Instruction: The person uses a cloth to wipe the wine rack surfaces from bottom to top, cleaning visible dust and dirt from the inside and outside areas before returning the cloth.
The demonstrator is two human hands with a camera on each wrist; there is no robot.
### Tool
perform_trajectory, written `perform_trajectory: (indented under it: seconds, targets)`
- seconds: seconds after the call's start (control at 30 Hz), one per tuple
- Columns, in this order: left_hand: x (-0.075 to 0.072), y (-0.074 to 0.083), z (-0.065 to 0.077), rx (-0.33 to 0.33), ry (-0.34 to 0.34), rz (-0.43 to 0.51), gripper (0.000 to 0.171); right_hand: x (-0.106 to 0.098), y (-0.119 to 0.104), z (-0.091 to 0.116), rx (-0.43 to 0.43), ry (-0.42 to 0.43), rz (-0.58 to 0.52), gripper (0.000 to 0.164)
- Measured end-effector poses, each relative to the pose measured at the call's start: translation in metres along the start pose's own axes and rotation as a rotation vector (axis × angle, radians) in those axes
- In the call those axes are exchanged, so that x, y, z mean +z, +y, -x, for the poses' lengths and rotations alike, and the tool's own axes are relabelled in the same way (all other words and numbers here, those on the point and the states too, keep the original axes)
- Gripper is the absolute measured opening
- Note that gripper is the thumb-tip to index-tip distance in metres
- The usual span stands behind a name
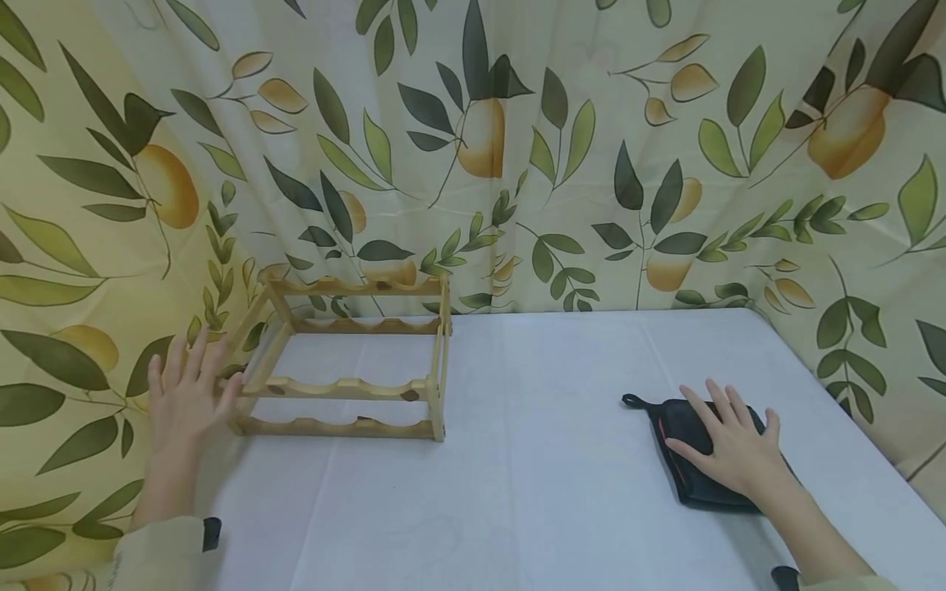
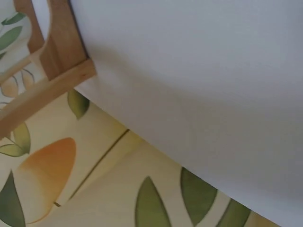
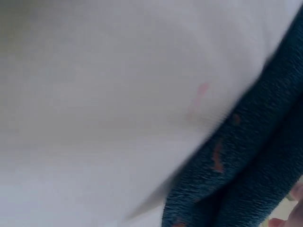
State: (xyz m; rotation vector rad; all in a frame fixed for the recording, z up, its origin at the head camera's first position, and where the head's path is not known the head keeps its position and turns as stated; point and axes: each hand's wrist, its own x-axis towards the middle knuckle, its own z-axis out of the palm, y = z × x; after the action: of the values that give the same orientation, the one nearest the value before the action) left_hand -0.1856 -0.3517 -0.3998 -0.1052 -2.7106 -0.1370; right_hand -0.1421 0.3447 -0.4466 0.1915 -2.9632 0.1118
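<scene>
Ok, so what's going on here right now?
A person's left hand, fingers extended, is at the left end of a wooden wine rack; whether it touches is unclear. The right hand is spread over a folded dark blue towel with a hanging loop. Rack and towel both rest on the white-covered table, well apart, with neither lifted.

Perhaps a home: fruit-patterned curtains hang behind a white-covered table.
</scene>
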Motion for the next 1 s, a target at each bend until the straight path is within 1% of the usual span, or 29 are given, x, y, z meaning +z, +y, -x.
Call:
perform_trajectory:
  seconds: [0.1, 0.23, 0.4, 0.5, 0.67, 0.73, 0.9, 1.0]
  targets:
    - [0.002, -0.003, 0.003, -0.001, -0.014, -0.007, 0.056, 0.005, 0.001, 0.002, -0.001, -0.006, 0.009, 0.088]
    - [0.005, -0.007, 0.005, 0.004, -0.007, -0.009, 0.054, 0.008, 0.001, 0.003, 0.002, -0.024, 0.018, 0.088]
    - [0.007, -0.008, 0.004, 0.016, 0.02, -0.012, 0.054, 0.011, 0.0, 0.003, 0.011, -0.075, 0.04, 0.088]
    - [0.009, -0.009, 0.004, 0.03, 0.049, -0.013, 0.053, 0.013, 0.0, 0.003, 0.018, -0.103, 0.058, 0.087]
    - [0.015, -0.009, 0.005, 0.059, 0.124, 0.0, 0.055, 0.015, 0.0, 0.004, 0.032, -0.133, 0.082, 0.087]
    - [0.016, -0.009, 0.005, 0.056, 0.128, 0.012, 0.052, 0.015, 0.0, 0.004, 0.037, -0.143, 0.088, 0.087]
    - [0.014, -0.007, 0.006, 0.021, 0.087, 0.04, 0.041, 0.016, -0.003, 0.004, 0.045, -0.159, 0.1, 0.088]
    - [0.015, -0.006, 0.006, 0.022, 0.106, 0.062, 0.039, 0.015, -0.004, 0.003, 0.048, -0.17, 0.104, 0.089]
